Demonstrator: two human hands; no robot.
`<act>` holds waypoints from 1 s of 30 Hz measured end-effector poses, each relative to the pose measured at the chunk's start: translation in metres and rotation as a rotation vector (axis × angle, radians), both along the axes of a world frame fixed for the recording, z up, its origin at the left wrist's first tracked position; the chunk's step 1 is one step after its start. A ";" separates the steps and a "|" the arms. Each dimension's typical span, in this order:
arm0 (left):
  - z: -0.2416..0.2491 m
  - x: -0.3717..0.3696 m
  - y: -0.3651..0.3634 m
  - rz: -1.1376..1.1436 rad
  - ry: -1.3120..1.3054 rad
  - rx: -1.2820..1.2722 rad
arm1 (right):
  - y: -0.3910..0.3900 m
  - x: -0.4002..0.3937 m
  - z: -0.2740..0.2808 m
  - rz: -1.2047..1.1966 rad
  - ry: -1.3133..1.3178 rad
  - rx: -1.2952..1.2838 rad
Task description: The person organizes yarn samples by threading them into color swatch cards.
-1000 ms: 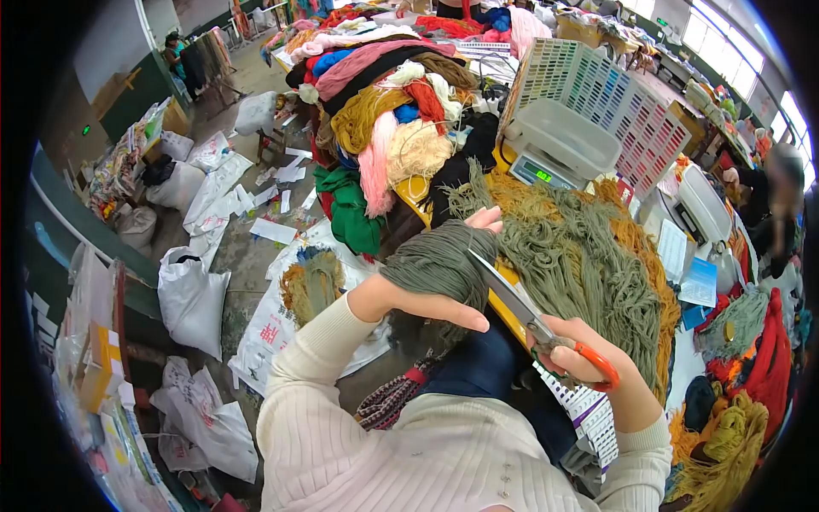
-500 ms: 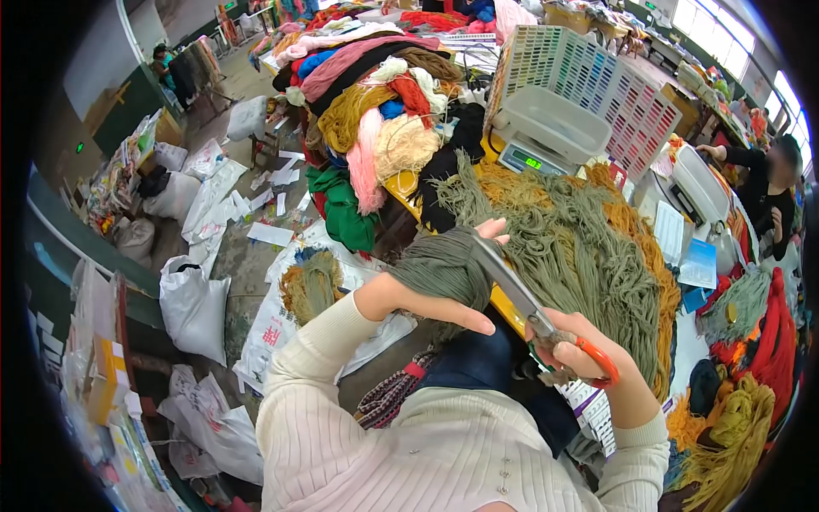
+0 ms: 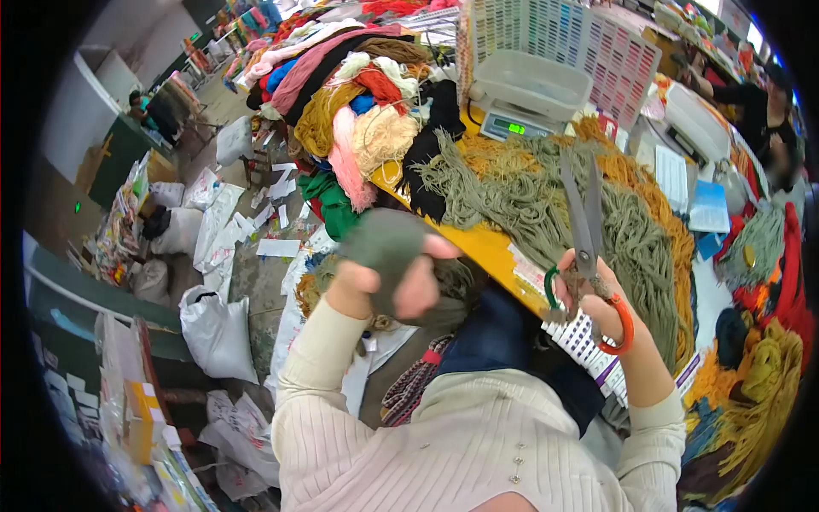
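My left hand (image 3: 401, 277), blurred by motion, is wrapped round a bundle of dark green-grey yarn (image 3: 386, 247) in front of the table edge. Strands of the bundle hang down below the fingers. My right hand (image 3: 601, 299) holds large scissors (image 3: 582, 213) by their orange and green handles, blades parted and pointing up. Beyond the scissors, a wide heap of grey-green yarn (image 3: 529, 209) lies over orange-brown yarn (image 3: 674, 230) on the yellow-edged table (image 3: 486, 247).
A scale (image 3: 516, 128) with a clear plastic tub (image 3: 533, 78) stands behind the yarn, near white plastic racks (image 3: 623, 64). Coloured yarn piles (image 3: 388, 141) lie at the back left. A white sack (image 3: 217, 333) stands on the littered floor. Another person (image 3: 755, 107) is at the right.
My left hand has moved left and down with the yarn bundle, away from the scissors. The scissors have swung upright and their blades have parted. The whole view has shifted slightly.
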State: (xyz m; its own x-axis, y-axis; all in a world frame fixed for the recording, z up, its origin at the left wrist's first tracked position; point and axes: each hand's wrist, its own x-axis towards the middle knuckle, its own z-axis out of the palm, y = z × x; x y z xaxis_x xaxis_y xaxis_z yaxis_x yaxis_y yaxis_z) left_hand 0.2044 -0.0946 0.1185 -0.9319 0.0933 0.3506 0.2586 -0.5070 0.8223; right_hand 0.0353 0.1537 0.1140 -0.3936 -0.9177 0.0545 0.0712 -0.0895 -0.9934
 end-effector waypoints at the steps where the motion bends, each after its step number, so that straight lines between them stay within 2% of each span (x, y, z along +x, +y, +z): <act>1: 0.003 0.007 0.001 -0.035 0.067 0.240 | 0.003 0.000 -0.008 -0.008 0.022 -0.028; 2: 0.022 -0.005 -0.014 -0.403 0.264 0.112 | 0.009 -0.003 -0.005 0.048 0.098 0.039; 5: 0.073 -0.011 -0.023 -0.730 0.615 0.016 | 0.007 0.001 -0.029 0.057 0.299 0.005; 6: 0.094 -0.012 -0.023 -0.878 0.597 -0.029 | 0.004 0.001 -0.029 0.082 0.462 -0.019; 9: 0.127 -0.004 -0.018 -0.959 0.685 -0.101 | -0.004 0.011 -0.047 0.083 0.580 -0.010; 12: 0.143 -0.004 -0.011 -0.990 0.666 -0.112 | -0.008 0.022 -0.049 0.244 0.417 0.190; 15: 0.149 -0.005 -0.006 -0.983 0.648 -0.120 | -0.014 0.035 -0.046 0.332 0.329 -0.002; 16: 0.151 -0.006 -0.004 -0.978 0.642 -0.129 | -0.016 0.037 -0.040 0.407 0.243 -0.008; 19: 0.154 -0.008 0.000 -0.962 0.639 -0.143 | -0.027 0.046 -0.028 0.508 0.201 -0.103; 28: 0.146 -0.015 0.002 -0.925 0.646 -0.101 | -0.038 0.056 -0.023 0.554 0.162 -0.092; 30: 0.138 -0.018 -0.001 -0.916 0.653 -0.079 | -0.032 0.056 -0.023 0.503 0.122 -0.145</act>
